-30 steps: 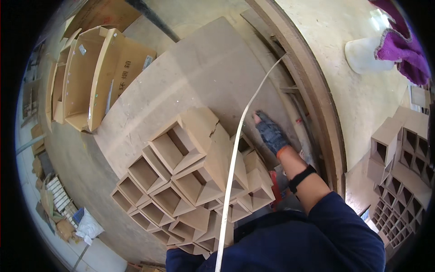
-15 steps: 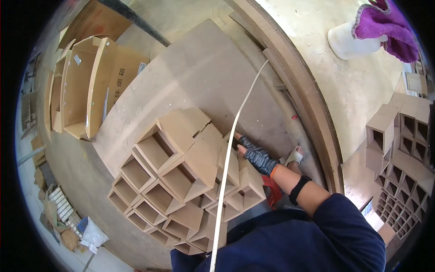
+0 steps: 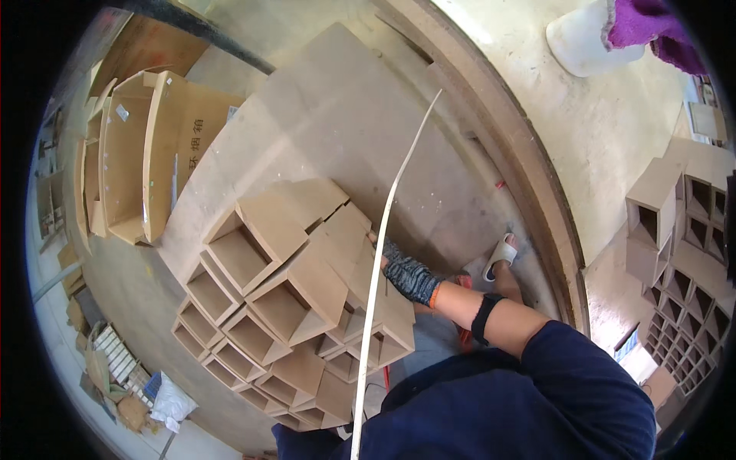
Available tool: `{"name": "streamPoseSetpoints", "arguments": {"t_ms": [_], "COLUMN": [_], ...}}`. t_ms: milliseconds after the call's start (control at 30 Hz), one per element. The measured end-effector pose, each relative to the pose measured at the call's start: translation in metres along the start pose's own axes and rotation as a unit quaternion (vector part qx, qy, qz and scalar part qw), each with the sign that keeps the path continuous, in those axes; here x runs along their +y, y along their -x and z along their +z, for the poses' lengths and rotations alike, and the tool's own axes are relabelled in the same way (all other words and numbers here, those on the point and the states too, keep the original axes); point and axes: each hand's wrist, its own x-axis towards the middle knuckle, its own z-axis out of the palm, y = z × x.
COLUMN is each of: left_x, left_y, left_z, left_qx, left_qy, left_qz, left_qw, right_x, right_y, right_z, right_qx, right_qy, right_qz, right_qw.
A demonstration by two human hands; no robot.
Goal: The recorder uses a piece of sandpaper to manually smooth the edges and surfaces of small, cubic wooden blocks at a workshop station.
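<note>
A stack of open-fronted brown cardboard boxes (image 3: 303, 295) sits before me, their open ends facing left and towards me. My right hand (image 3: 406, 268) wears a dark grey fingerless glove and rests against the right side of the stack. A bit of its fingertips shows by the upper box (image 3: 333, 241); the rest of the fingers are hidden by the box edge and a strip. That long, thin white strip (image 3: 379, 268) runs up across the view in front of the boxes. My left hand is out of sight.
Large opened cartons (image 3: 126, 161) stand at the far left. A flat grey-brown board (image 3: 322, 115) lies beyond the stack. On the right are a curved brown ledge (image 3: 529, 153), a white bucket (image 3: 567, 46) with purple cloth (image 3: 644, 23), and more stacked boxes (image 3: 652, 203). A sandalled foot (image 3: 502, 257) shows nearby.
My right hand has moved left along with the stack's right-hand boxes, and its fingers have become mostly hidden. The view has shifted slightly.
</note>
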Motion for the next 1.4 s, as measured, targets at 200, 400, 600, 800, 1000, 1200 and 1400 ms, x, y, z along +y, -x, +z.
{"name": "streamPoseSetpoints", "arguments": {"t_ms": [200,400,600,800,1000,1200,1400], "left_x": [0.000,0.004,0.006,0.004,0.018,0.132,0.183], "left_y": [0.002,0.004,0.005,0.002,0.002,0.111,0.336], "left_z": [-0.005,-0.014,-0.017,-0.020,-0.039,0.021,0.092], "left_qx": [0.003,0.005,0.010,0.007,0.002,0.061,-0.047], "left_qy": [0.005,0.005,0.004,-0.001,-0.011,-0.306,-0.358], "left_qz": [0.003,0.005,0.005,0.006,0.032,0.126,0.599], "left_qw": [1.000,1.000,1.000,1.000,0.999,0.942,0.714], "right_x": [-0.011,-0.004,-0.031,-0.033,-0.057,-0.023,-0.091], "right_y": [-0.002,-0.017,-0.057,-0.082,-0.059,-0.024,0.005], "right_z": [-0.003,-0.012,-0.026,-0.001,-0.018,-0.080,-0.062], "right_qx": [0.000,-0.032,0.071,0.020,0.065,0.225,0.267], "right_qy": [-0.002,0.037,-0.022,-0.046,0.018,0.018,-0.021], "right_qz": [0.024,0.030,-0.016,-0.046,-0.024,-0.024,0.035], "right_qw": [1.000,0.998,0.997,0.998,0.997,0.974,0.963]}}
